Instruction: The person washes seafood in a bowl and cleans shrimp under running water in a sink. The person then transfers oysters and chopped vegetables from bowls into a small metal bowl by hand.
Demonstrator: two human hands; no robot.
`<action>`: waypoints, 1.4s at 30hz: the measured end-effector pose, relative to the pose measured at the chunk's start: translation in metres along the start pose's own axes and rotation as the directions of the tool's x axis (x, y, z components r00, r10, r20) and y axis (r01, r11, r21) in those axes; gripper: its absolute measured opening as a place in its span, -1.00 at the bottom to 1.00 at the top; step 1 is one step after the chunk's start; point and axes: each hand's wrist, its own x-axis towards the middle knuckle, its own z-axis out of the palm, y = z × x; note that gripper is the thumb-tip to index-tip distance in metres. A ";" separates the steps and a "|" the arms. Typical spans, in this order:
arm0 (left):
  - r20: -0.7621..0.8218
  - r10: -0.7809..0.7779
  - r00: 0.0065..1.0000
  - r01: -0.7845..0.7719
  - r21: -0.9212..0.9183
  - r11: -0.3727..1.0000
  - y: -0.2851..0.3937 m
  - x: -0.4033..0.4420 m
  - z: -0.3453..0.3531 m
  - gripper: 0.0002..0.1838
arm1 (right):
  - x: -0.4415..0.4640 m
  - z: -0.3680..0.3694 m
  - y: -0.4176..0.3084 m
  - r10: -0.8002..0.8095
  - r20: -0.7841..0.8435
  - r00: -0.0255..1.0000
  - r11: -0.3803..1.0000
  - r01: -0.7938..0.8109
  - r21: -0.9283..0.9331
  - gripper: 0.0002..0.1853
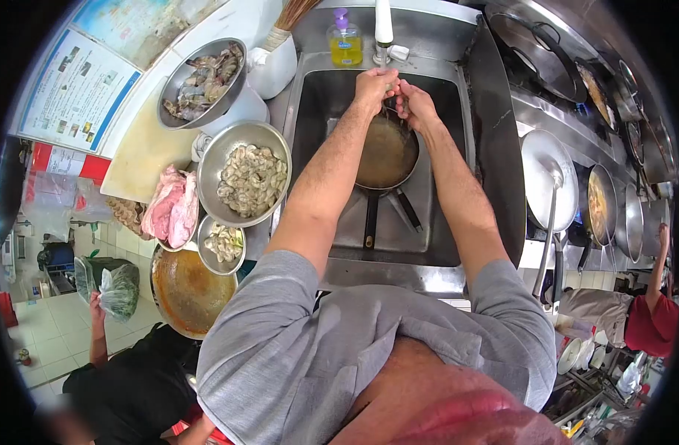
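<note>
My left hand [376, 88] and my right hand [416, 104] are close together under the white faucet [384, 26], fingers curled in towards each other. What they hold, if anything, is too small to make out. Just below them a frying pan [384, 157] with brownish water sits in the sink [445, 222], its black handle pointing towards me. A second dark handle [409, 211] shows beside it, partly hidden beneath the pan.
On the left are a bowl of peeled shrimp [252, 180], a colander of unpeeled shrimp [204, 80], raw meat [170, 208] and a small bowl [222, 245]. A soap bottle [345, 41] stands behind the sink. Pans and a ladle [553, 200] line the right. Other people are nearby.
</note>
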 end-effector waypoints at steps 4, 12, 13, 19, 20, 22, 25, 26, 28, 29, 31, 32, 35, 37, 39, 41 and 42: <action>-0.116 0.021 0.993 -0.037 -0.140 0.990 -0.003 0.003 -0.007 -0.79 | 0.004 0.020 0.010 -0.044 -0.020 0.999 0.987 0.047 0.151 -0.87; -0.032 0.286 0.958 -0.239 0.461 0.855 -0.019 0.007 -0.012 -0.76 | 0.010 0.015 0.017 -0.135 -0.023 0.991 0.985 0.137 0.109 -0.83; -0.029 0.339 0.940 -0.286 0.473 0.834 -0.019 0.008 -0.013 -0.79 | 0.009 0.015 0.015 -0.141 -0.021 0.990 0.988 0.142 0.062 -0.85; -0.272 0.202 0.941 -0.205 0.019 0.979 -0.025 -0.003 -0.018 -0.87 | 0.008 0.030 0.000 -0.095 -0.044 0.995 0.995 0.096 0.038 -0.81; -0.307 0.123 0.944 -0.153 -0.075 0.985 -0.027 -0.005 -0.021 -0.87 | 0.009 0.032 0.000 -0.090 -0.064 0.994 0.992 0.095 0.082 -0.80; -0.296 0.068 0.953 -0.105 -0.112 0.988 -0.034 -0.010 -0.025 -0.84 | 0.011 0.034 -0.002 -0.092 -0.035 0.995 0.990 0.096 0.101 -0.76; -0.143 -0.079 0.987 0.011 -0.424 0.906 -0.036 -0.015 -0.022 -0.87 | 0.016 0.040 -0.001 -0.114 -0.036 0.993 0.981 0.118 0.152 -0.85; -0.144 -0.079 0.986 0.010 -0.426 0.905 -0.035 -0.015 -0.020 -0.87 | 0.019 0.041 0.000 -0.128 -0.049 0.991 0.982 0.134 0.135 -0.87; -0.124 -0.079 0.989 0.005 -0.510 0.860 -0.032 -0.015 -0.016 -0.89 | 0.022 0.039 0.001 -0.140 -0.064 0.988 0.982 0.147 0.116 -0.87; -0.124 -0.081 0.989 0.006 -0.512 0.859 -0.033 -0.012 -0.017 -0.89 | 0.021 0.035 0.000 -0.177 -0.041 0.983 0.984 0.178 0.024 -0.86; -0.094 -0.015 0.995 -0.032 -0.480 0.877 -0.035 -0.006 -0.018 -0.90 | 0.021 0.028 -0.002 -0.211 -0.016 0.977 0.975 0.209 -0.070 -0.84; -0.094 -0.015 0.995 -0.032 -0.481 0.876 -0.034 -0.007 -0.016 -0.90 | 0.020 0.027 -0.004 -0.232 -0.036 0.972 0.966 0.225 -0.129 -0.88; -0.154 0.012 0.988 -0.078 -0.430 0.899 -0.030 -0.012 -0.009 -0.86 | 0.018 0.028 -0.008 -0.273 -0.086 0.958 0.931 0.241 -0.275 -0.92; -0.088 0.024 0.996 -0.059 -0.412 0.909 -0.028 -0.015 -0.008 -0.81 | 0.014 0.029 -0.012 -0.298 -0.115 0.948 0.902 0.240 -0.360 -0.91; -0.151 0.005 0.989 -0.056 -0.341 0.938 -0.023 -0.017 -0.004 -0.82 | 0.011 0.028 -0.014 -0.233 -0.119 0.965 0.905 0.171 -0.389 -0.89; -0.176 0.043 0.983 -0.074 -0.175 0.982 -0.025 -0.016 -0.007 -0.84 | 0.010 0.027 -0.014 -0.188 -0.114 0.976 0.900 0.125 -0.417 -0.88; -0.178 0.042 0.983 -0.074 -0.177 0.982 -0.027 -0.013 -0.010 -0.84 | 0.009 0.026 -0.013 -0.142 -0.109 0.984 0.893 0.080 -0.443 -0.86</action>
